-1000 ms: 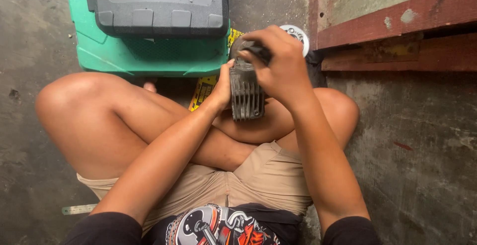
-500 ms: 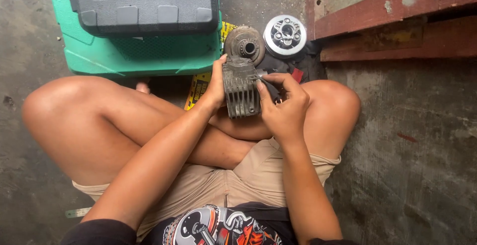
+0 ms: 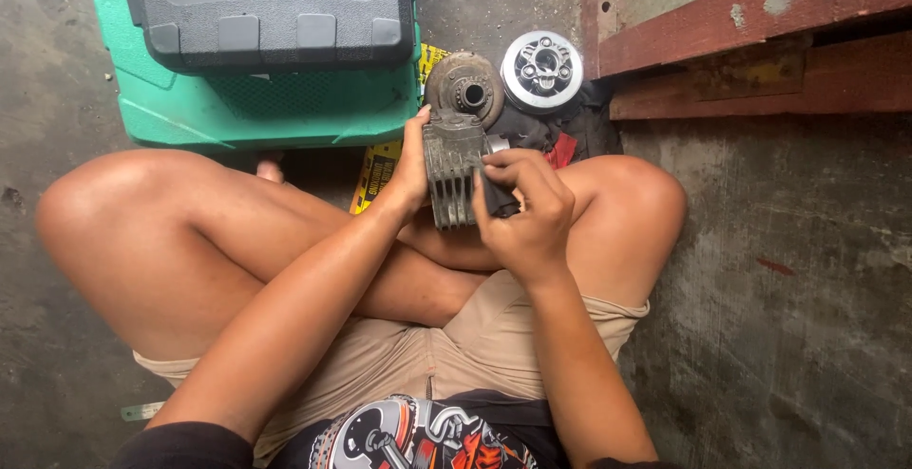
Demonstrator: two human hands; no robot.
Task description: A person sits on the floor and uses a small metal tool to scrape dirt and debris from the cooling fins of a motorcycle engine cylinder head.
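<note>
Person sits cross-legged on a concrete floor (image 3: 760,336), head camera looking down. Landmark: finned metal engine cylinder (image 3: 454,170), grey and dirty, held above the crossed shins, near frame centre.

Left hand (image 3: 410,170) wraps the left side of the cylinder, thumb up along its upper edge, fingers hidden behind it; closed in a grip on the cylinder. Right hand (image 3: 524,210) is on the cylinder's right side, fingers curled and pinched on a small dark piece (image 3: 496,198) pressed against the fins; cannot tell what that piece is, maybe cloth or a brush. Right hand closed on it, fingertips touching the fins.

Just above the cylinder, on the floor: a round rusty brown disc part (image 3: 465,89) with a centre hole, its lower edge hidden by the cylinder's top. Right of that disc, just beside it: a shiny silver round clutch-like part (image 3: 543,70). Both rest on or by a dark cloth (image 3: 570,136) with a red patch, up and right of the cylinder.

Up and left of the cylinder: green plastic crate (image 3: 237,113) with a grey tool case (image 3: 271,13) on top. Yellow printed paper (image 3: 375,170) lies left of the cylinder, partly under the left wrist. Red-brown wooden beams (image 3: 750,41) are far up-right of the cylinder.
</note>
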